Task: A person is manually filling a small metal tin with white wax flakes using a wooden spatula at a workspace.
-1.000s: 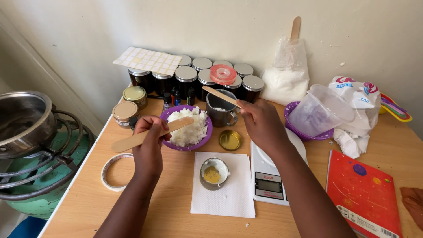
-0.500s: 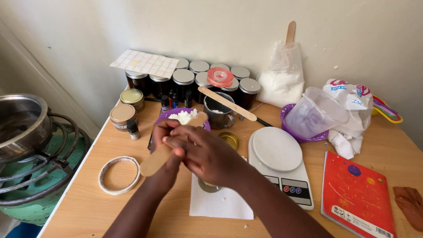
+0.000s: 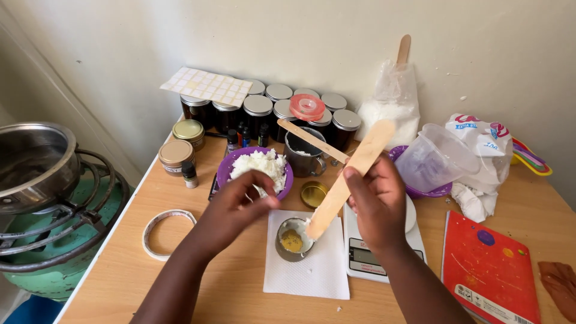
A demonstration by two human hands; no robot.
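1. Fingers of the right hand (image 3: pixel 377 204) were closed tight around a flat wooden stick (image 3: pixel 348 180), in the middle of the frame.
2. The stick leaned, and its low end dipped into a small metal tin (image 3: pixel 292 240) with yellow stuff inside.
3. The tin sat on a white paper napkin (image 3: pixel 312 270), just left of a white kitchen scale (image 3: pixel 372 255).
4. The left hand (image 3: pixel 237 207) was curled, with its fingers bent close together. I could not tell if it held anything.
5. Its fingertips were at the front edge of a purple bowl (image 3: pixel 225 174) full of white flakes.
6. Dark jars (image 3: pixel 258 114) stood in a row at the top of the frame.
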